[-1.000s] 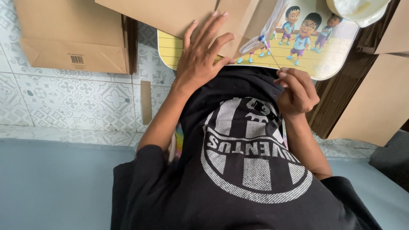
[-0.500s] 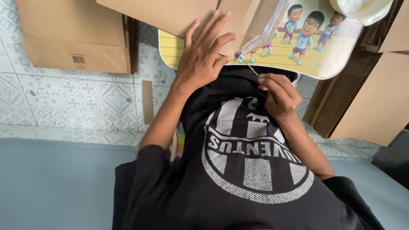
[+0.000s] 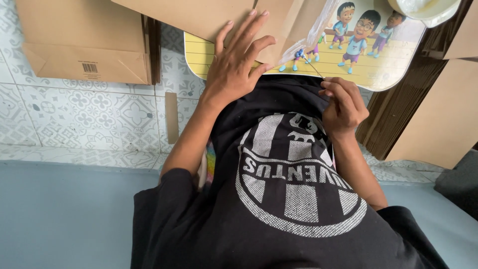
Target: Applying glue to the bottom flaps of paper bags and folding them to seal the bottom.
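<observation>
**Gluing a brown paper sheet on the lap tray**

Pressing down with my left hand [image 3: 234, 74], fingers spread flat, I pin the brown paper sheet [image 3: 199, 15] onto the yellow cartoon-printed tray [image 3: 358, 69] that serves as my counter. That hand is open, palm on the paper, closed on nothing. My right hand [image 3: 343, 107] is pinched shut on a thin stick [image 3: 312, 67], whose tip reaches toward the glossy wet streak [image 3: 318, 27] along the sheet's edge, just beside the folded flap.

To do this well, I judge the left hand should keep an even weight on the sheet so it does not slide on the smooth tray. The stick is best drawn along the edge in a light, steady stroke, spreading the wet streak thin instead of pooling it. Too much would likely seep onto the tray's picture.

A white bowl [image 3: 423, 10] sits at the tray's far corner, close to the right hand. A finished brown paper bag [image 3: 84, 50] lies on the tiled floor [image 3: 74, 119] to the left, well apart from the work.
</observation>
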